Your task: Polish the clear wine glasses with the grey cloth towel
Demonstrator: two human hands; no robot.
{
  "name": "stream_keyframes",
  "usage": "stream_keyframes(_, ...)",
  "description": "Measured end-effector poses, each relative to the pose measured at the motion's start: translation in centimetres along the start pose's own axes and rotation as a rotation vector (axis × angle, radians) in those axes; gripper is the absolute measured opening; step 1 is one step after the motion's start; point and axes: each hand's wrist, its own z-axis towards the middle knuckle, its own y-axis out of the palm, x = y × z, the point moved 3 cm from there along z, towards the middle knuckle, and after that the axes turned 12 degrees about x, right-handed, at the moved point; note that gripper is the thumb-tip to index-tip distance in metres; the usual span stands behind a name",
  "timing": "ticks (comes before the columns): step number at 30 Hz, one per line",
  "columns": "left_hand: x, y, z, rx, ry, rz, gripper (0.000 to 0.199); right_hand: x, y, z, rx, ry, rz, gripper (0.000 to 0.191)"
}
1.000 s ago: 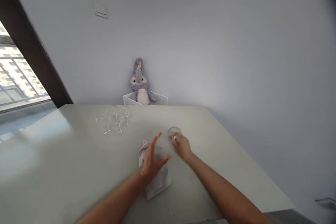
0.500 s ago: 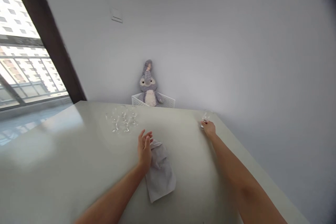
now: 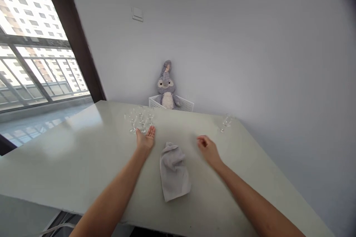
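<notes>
- Compared with half a second ago, the right hand (image 3: 208,151) has come away from a single glass (image 3: 227,121), and the left hand (image 3: 145,140) has moved from beside the cloth to the glass cluster.
- Left hand: open, palm turned up, fingers spread, holding nothing, just in front of a cluster of clear stemmed glasses (image 3: 142,122).
- Right hand: loosely curled with nothing visible in it; it is blurred, so whether the fingertips meet cannot be told.
- The single glass is near the far right corner of the table (image 3: 83,163), well apart from the cluster.
- Possible trouble: the clustered glasses are close together, so a knuckle catching one stem could tip it into its neighbours.
- Thin, see-through rims are easy to misjudge; a hurried pinch could slip or crack one.
- The single glass is near the table's edge, where a sweeping forearm could knock it off.
- A crumpled grey cloth (image 3: 175,174) lies between the forearms, on the pale, glossy tabletop.
- Beyond: a plain wall (image 3: 250,44) with a switch (image 3: 137,13), a plush toy (image 3: 167,85) in a white basket (image 3: 186,105), and a bright window (image 3: 27,44) at left.
</notes>
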Motion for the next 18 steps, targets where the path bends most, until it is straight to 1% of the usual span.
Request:
stream_keyframes(2, 0.4, 0.6, -0.1, 0.035, -0.029, -0.041, 0.043, -4.7, 2.0, -3.2, -0.143, -0.202, -0.02, 0.027)
stream_keyframes(4, 0.7, 1.2, -0.3, 0.042, -0.048, -0.073, 0.041, -8.1, 3.7, -6.0, -0.212, -0.409, -0.125, 0.033)
stream_keyframes(6, 0.9, 1.6, -0.4, 0.042, -0.062, -0.107, 0.039, -9.8, 5.3, -7.9, -0.268, -0.534, -0.255, 0.043)
stream_keyframes(8, 0.9, 1.9, -0.5, 0.043, -0.082, -0.146, 0.035, -10.1, 6.5, -8.9, -0.3, -0.574, -0.365, 0.054)
stream_keyframes(9, 0.9, 2.0, -0.5, 0.043, -0.095, -0.164, 0.034, -9.9, 7.0, -9.1, -0.306, -0.575, -0.396, 0.053)
stream_keyframes(10, 0.8, 2.1, -0.6, 0.044, -0.107, -0.178, 0.033, -9.6, 7.3, -9.2, -0.308, -0.574, -0.408, 0.048)
stream_keyframes(12, 0.7, 2.1, -0.6, 0.044, -0.123, -0.186, 0.034, -8.9, 7.5, -9.2, -0.315, -0.57, -0.378, 0.029)
stream_keyframes(14, 0.5, 2.1, -0.6, 0.046, -0.129, -0.185, 0.033, -8.2, 7.5, -8.9, -0.316, -0.533, -0.289, 0.014)
stream_keyframes(15, 0.5, 2.1, -0.7, 0.048, -0.131, -0.184, 0.031, -7.9, 7.3, -8.6, -0.309, -0.485, -0.219, 0.011)
stream_keyframes(16, 0.5, 2.1, -0.8, 0.049, -0.134, -0.182, 0.028, -7.5, 7.1, -8.2, -0.302, -0.408, -0.124, 0.011)
stream_keyframes(18, 0.3, 2.2, -1.2, 0.04, -0.139, -0.174, 0.024, -6.5, 6.7, -6.9, -0.265, -0.163, 0.151, 0.016)
